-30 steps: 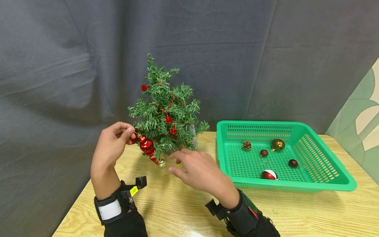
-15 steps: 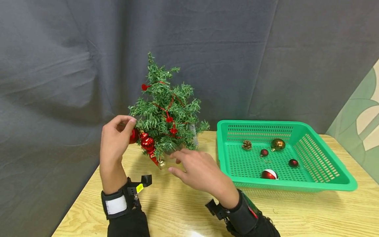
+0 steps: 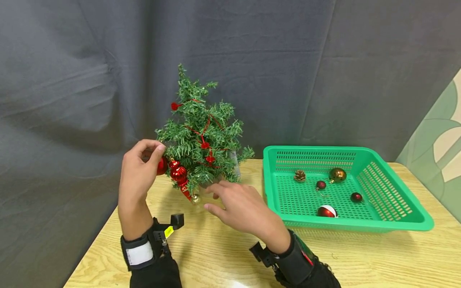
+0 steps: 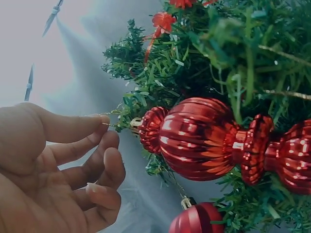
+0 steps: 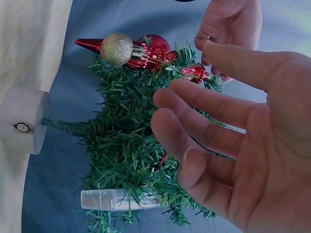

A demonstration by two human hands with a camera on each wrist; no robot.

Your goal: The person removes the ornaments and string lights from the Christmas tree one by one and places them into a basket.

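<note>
The red finial ornament [image 3: 179, 174] hangs on the lower left branches of the small artificial tree [image 3: 201, 136], its ribbed bulbs strung along one long axis that slants down toward the tree's foot, ending in a red spike with a gold glitter ball [image 3: 195, 198] beside it. A thin gold thread runs from the ornament's upper cap outward, away from the trunk, to the left hand [image 3: 138, 172]. In the left wrist view the thumb and forefinger tip [image 4: 99, 121] meet at that thread, so the hand pinches the hanger loop while the other fingers curl loosely below; the ornament lies just to the tree side of the grip. The left hand is plainly the nearer one.

The right hand [image 3: 239, 208] hovers in front of the tree's lower branches, fingers spread and relaxed, holding nothing; whether it touches the needles I cannot tell. The tree stands on a pale wooden base [image 5: 22, 119].

To the right of the tree sits one green basket [image 3: 396, 208] on the wooden table [image 3: 216, 256]. Inside lie five pieces: one pine cone [image 3: 299, 175], one bronze ball [image 3: 337, 175], two small dark red balls [image 3: 321, 185] [image 3: 356, 197], and one red-and-white ball [image 3: 327, 211].
</note>
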